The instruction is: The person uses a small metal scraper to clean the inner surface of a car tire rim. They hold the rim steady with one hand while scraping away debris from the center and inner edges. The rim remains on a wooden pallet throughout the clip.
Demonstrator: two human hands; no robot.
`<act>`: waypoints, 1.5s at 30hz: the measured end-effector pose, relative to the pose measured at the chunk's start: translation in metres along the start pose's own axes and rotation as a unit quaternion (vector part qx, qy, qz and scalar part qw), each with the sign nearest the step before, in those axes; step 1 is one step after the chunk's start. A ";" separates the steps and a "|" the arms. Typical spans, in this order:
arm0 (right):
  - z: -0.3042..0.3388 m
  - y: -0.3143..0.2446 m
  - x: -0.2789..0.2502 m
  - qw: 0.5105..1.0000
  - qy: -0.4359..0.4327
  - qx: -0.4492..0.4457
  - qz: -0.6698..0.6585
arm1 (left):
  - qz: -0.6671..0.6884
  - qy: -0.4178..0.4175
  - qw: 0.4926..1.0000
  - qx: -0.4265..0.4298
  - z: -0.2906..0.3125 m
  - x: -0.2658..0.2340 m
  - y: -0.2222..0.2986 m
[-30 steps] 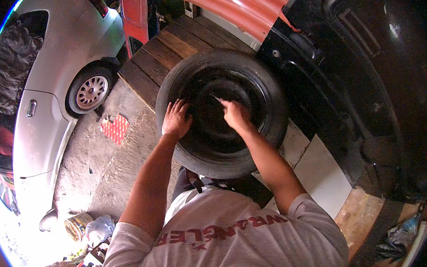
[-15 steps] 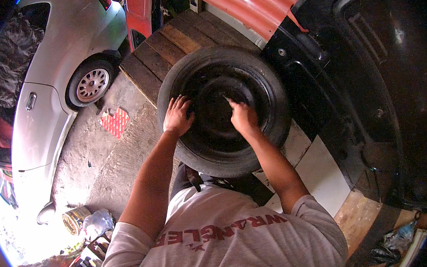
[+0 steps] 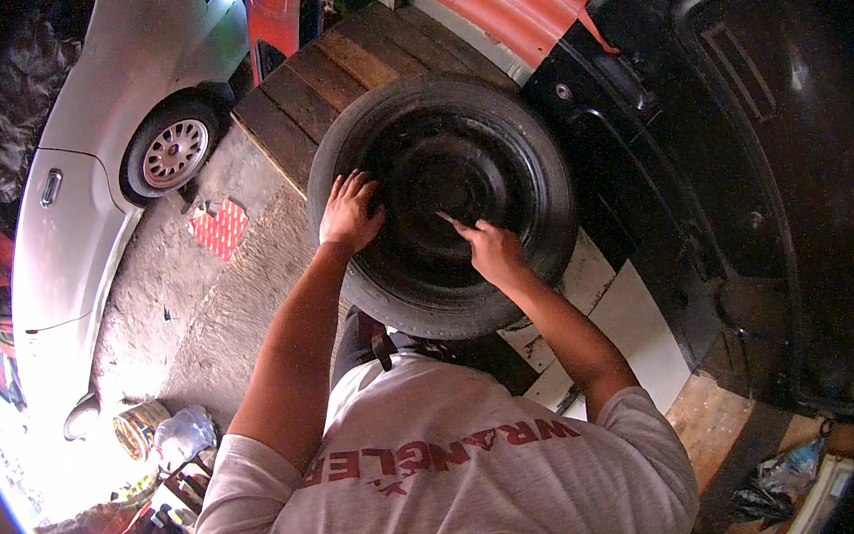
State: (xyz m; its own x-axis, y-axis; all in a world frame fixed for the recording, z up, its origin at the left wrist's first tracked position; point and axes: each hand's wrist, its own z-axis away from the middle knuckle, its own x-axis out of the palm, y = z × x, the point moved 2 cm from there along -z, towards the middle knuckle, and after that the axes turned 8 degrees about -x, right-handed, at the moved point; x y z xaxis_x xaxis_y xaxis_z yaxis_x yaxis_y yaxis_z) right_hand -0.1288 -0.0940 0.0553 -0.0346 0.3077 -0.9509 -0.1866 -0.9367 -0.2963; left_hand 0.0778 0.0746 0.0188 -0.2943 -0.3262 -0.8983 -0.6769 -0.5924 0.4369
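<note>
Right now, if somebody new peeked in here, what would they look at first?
Probably the big black wheel in the middle, with the left hand on its left side and the right hand over it, holding what looks like a thin tool. Then maybe the pale car on the left, and the bright red wavy sheet at the top, right of centre.
</note>
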 end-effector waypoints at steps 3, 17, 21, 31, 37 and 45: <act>0.014 0.005 -0.002 0.998 0.019 0.041 -0.054 | 0.008 0.012 1.000 0.002 0.000 0.003 -0.002; 0.015 -0.006 0.010 0.998 0.027 0.051 -0.016 | 0.013 0.008 1.000 0.003 -0.001 0.007 -0.008; 0.001 -0.005 -0.015 0.987 0.136 0.030 -0.075 | 0.003 0.012 1.000 -0.003 0.000 0.004 -0.006; -0.013 0.004 0.022 0.996 0.056 0.035 -0.062 | 0.022 0.013 1.000 0.004 0.000 0.004 -0.005; 0.006 -0.004 -0.014 0.980 0.109 0.036 -0.160 | 0.031 0.023 0.999 0.008 0.002 0.003 -0.006; -0.006 -0.005 0.018 0.987 0.079 0.000 -0.139 | 0.046 0.027 0.999 0.001 0.000 0.004 -0.007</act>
State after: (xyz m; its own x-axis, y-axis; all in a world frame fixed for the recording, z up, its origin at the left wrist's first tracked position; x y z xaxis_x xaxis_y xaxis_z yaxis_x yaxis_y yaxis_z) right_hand -0.1223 -0.0852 0.0395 0.1709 0.5225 -0.8353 -0.1675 -0.8200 -0.5472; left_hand 0.0817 0.0773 0.0117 -0.3183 -0.4181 -0.8508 -0.6504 -0.5566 0.5169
